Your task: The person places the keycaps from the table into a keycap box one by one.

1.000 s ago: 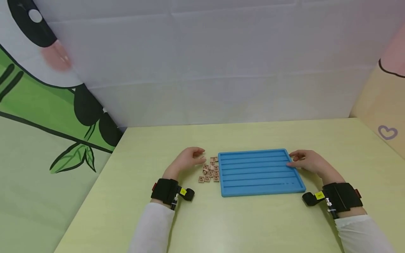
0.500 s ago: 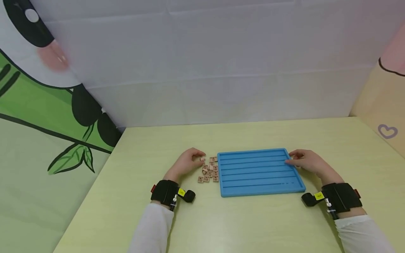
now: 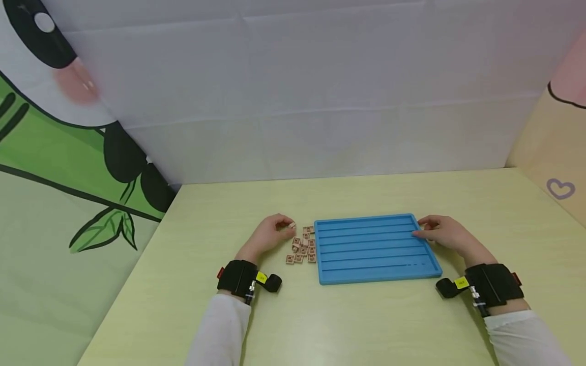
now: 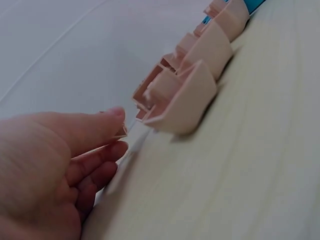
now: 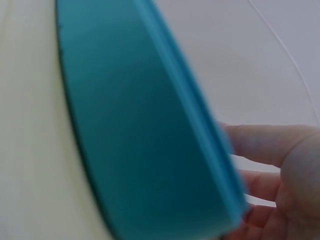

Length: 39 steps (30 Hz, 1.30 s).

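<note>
My left hand [image 3: 269, 235] pinches a small pinkish-beige tile [image 3: 292, 225] between thumb and fingertips. In the left wrist view, an edge of that tile [image 4: 121, 132] shows past the thumb, the rest hidden by it. Just right of this hand lies a loose cluster of square tiles [image 3: 303, 250]; up close, one tile [image 4: 182, 107] has a raised border and a raised block inside. They sit against the left side of a blue tray [image 3: 373, 249] with long ridges. My right hand [image 3: 445, 235] holds the tray's right edge, thumb over the rim and fingers along the outer side.
The pale yellow table [image 3: 366, 325] runs back to a white cloth backdrop [image 3: 320, 101]. Printed cartoon sheets flank it on both sides. Each wrist wears a black strap [image 3: 238, 277] with a small camera.
My left thumb and fingertips have closed on one tile at the back of the cluster and brought it slightly up and away. The right hand and tray stay practically still.
</note>
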Each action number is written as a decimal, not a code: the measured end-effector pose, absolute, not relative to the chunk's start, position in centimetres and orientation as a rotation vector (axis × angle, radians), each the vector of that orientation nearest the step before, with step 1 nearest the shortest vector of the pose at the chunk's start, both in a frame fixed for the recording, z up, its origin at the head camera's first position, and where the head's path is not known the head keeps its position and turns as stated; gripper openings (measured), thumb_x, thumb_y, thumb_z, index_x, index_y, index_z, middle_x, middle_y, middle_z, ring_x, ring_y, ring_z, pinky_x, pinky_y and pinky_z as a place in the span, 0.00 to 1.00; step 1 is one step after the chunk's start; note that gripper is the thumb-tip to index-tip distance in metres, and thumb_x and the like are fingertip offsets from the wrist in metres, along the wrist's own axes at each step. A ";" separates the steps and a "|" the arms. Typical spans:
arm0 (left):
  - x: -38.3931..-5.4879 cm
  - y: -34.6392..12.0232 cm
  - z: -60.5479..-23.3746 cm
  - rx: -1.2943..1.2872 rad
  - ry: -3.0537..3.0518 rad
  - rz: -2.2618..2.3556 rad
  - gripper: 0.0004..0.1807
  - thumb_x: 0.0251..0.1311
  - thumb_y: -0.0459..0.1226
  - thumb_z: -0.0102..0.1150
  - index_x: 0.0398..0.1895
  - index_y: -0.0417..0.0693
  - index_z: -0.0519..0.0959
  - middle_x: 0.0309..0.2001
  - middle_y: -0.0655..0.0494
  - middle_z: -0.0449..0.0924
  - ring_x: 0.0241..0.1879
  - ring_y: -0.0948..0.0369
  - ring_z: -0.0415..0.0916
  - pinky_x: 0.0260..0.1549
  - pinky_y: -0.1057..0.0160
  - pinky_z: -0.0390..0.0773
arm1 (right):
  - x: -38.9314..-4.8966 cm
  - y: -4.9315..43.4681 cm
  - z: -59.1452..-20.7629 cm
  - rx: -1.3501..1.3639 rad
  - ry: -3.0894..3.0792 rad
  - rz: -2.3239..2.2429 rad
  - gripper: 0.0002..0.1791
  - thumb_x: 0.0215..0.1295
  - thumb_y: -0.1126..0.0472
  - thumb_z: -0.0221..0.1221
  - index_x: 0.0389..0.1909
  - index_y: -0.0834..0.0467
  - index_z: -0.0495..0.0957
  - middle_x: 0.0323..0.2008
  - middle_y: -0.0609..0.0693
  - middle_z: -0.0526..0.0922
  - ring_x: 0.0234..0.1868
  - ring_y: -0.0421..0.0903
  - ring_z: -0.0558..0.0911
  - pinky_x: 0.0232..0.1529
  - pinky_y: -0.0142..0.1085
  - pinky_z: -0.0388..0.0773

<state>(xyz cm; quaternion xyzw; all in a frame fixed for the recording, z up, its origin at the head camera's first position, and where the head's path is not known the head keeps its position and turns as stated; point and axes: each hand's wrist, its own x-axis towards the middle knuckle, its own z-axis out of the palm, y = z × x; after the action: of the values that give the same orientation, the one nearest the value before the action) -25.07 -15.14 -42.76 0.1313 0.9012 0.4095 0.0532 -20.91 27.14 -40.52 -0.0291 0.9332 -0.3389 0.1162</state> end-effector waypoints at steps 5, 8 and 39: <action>-25.2 -15.2 -42.7 0.354 2.725 1.304 0.14 0.63 0.38 0.58 0.49 0.42 0.80 0.45 0.49 0.80 0.45 0.56 0.75 0.50 0.56 0.73 | -20.9 27.1 -40.5 -0.088 2.736 -0.995 0.33 0.64 0.50 0.60 0.57 0.74 0.67 0.36 0.57 0.72 0.35 0.49 0.71 0.32 0.35 0.68; -25.3 -15.2 -42.6 0.327 2.700 1.348 0.15 0.64 0.38 0.57 0.51 0.42 0.79 0.47 0.48 0.80 0.47 0.55 0.75 0.51 0.55 0.73 | -20.9 27.1 -40.5 -0.094 2.740 -0.996 0.33 0.64 0.50 0.60 0.57 0.74 0.67 0.35 0.57 0.72 0.35 0.49 0.71 0.32 0.35 0.67; -24.6 -14.2 -39.0 0.412 2.593 1.696 0.14 0.70 0.38 0.48 0.53 0.42 0.76 0.47 0.41 0.81 0.47 0.54 0.78 0.51 0.54 0.73 | -21.3 27.3 -41.2 -0.091 2.750 -0.995 0.32 0.62 0.51 0.61 0.56 0.73 0.68 0.38 0.59 0.71 0.39 0.53 0.70 0.33 0.35 0.67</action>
<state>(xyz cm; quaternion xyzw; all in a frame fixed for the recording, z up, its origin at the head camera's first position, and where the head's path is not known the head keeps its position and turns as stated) -24.59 -14.17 -39.00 0.1317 0.8296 0.5426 0.0078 -21.27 27.28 -41.15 -0.0310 0.9344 -0.3380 0.1079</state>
